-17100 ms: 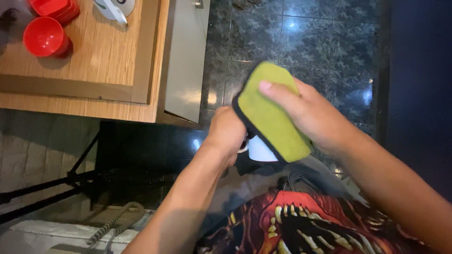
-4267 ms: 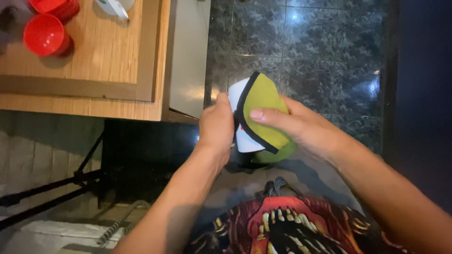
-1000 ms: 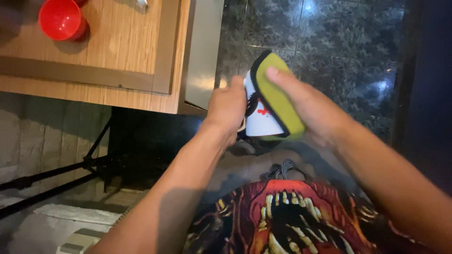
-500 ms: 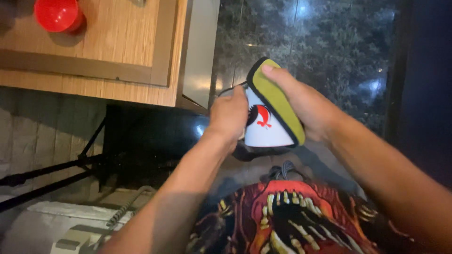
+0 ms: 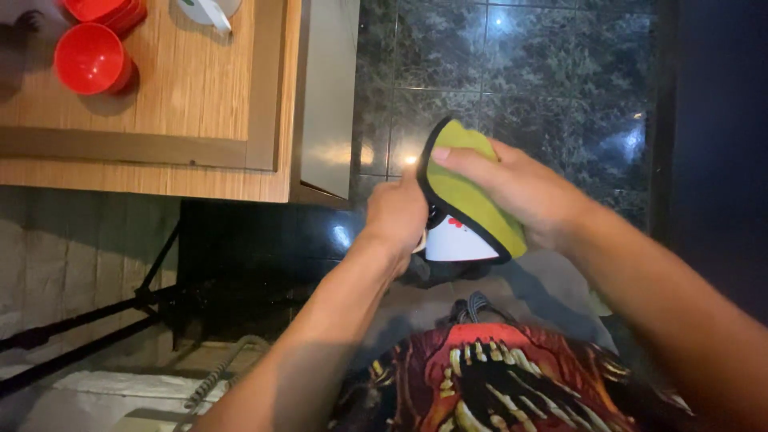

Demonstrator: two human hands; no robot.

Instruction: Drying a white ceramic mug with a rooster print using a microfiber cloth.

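The person holds a white mug (image 5: 458,242) in front of the body, well out from the wooden table (image 5: 200,120) and lower than its top, over the dark tiled floor (image 5: 520,72). The left hand (image 5: 396,216) grips the mug on the side towards the table, fingers curled shut around it, probably at the handle, though the knuckles hide that part. This grip appears to steady the mug against the push from the other side.

The right hand (image 5: 520,192) presses a green cloth with a dark edge (image 5: 468,196) over the mug's side away from the table. Its fingers (image 5: 472,158) lie long and nearly flat on the cloth, thumb tucked beneath, so the cloth is pinched and wrapped onto the curved wall. Only the lower part of the mug shows, with a small red mark on it.

On the table, well apart from the mug, stand 1 red cup (image 5: 88,60) and a stack of red cups (image 5: 104,10) at the far corner, and just along the same edge a white object (image 5: 206,10), cut off by the frame. A grey panel (image 5: 328,96) hangs at the table's near side. Under the table run dark tripod legs (image 5: 96,320). A printed shirt in red and black (image 5: 496,384) fills the bottom of the view.
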